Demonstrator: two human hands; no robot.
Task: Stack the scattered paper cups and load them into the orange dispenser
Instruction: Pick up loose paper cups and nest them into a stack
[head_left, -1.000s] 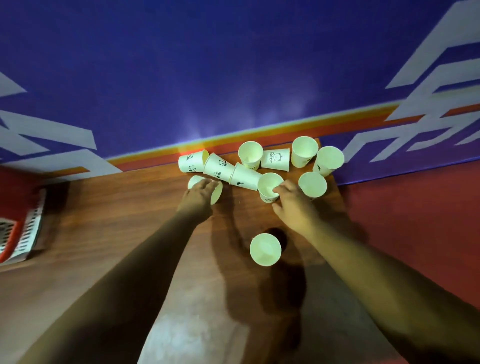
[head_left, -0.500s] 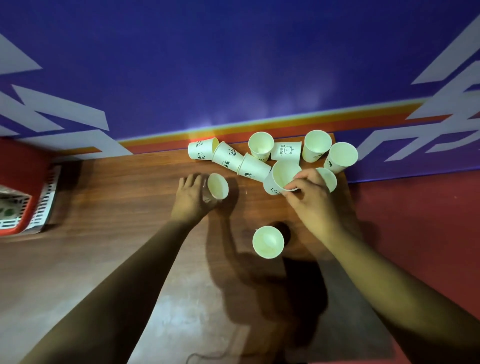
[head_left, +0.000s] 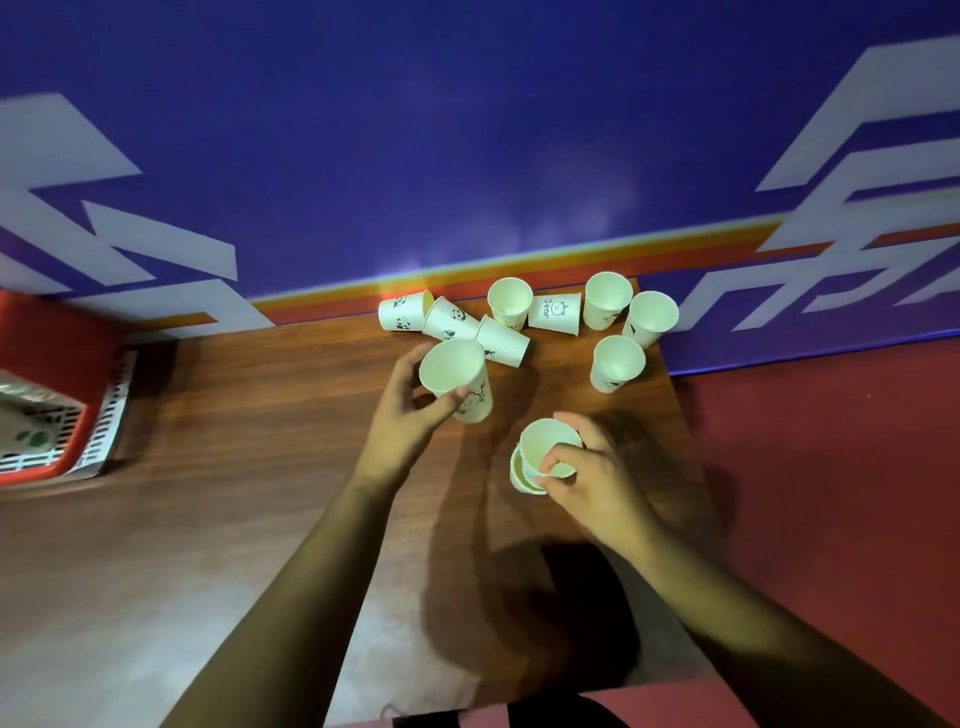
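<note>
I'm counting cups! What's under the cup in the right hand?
A second cup; only its rim peeks out. The held cup and right hand cover the rest.

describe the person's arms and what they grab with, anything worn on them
The left grip and right grip are bare hands: no gloves, and no ring shows in the dim light. The left forearm and right forearm are bare to the frame's edge, with no sleeve, watch or band in view.
</note>
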